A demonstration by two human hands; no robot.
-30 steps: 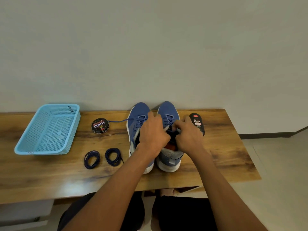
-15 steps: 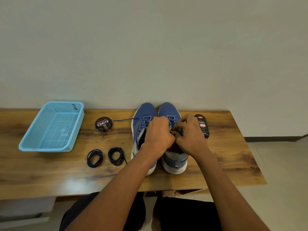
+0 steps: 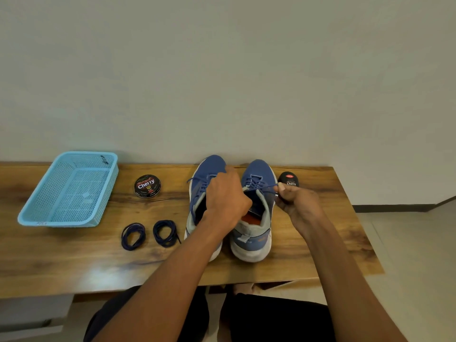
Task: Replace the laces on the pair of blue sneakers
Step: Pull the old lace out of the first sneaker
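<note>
1. At far left on the wooden tabletop (image 3: 61, 255) sits a light blue perforated plastic basket (image 3: 70, 190), nothing visible inside, probably meant to receive the removed laces.
2. Right of it lies a round black shoe polish tin (image 3: 147, 185) labelled "Cherry".
3. In front of the tin, two coiled dark navy replacement laces (image 3: 150, 234) lie side by side, within easy reach and untouched.
4. The pair of blue mesh sneakers with pale soles (image 3: 229, 208) stands at centre, toes toward the wall, heels toward the person, so the eyelets face up for unlacing.
5. The left hand (image 3: 225, 199) rests over the gap between the shoes, fingers curled down at the right shoe's tongue; it seems to steady the shoe, but whether its grip is clamped on anything is hidden.
6. The original blue lace (image 3: 262, 187) runs taut from the right shoe's upper eyelets.
7. The right hand (image 3: 296, 202) pinches that lace end between thumb and fingers, grip clamped on it, apparently drawing it sideways out of the eyelets.
8. Behind that hand lies a second black "Cherry" polish container (image 3: 288, 180).
</note>
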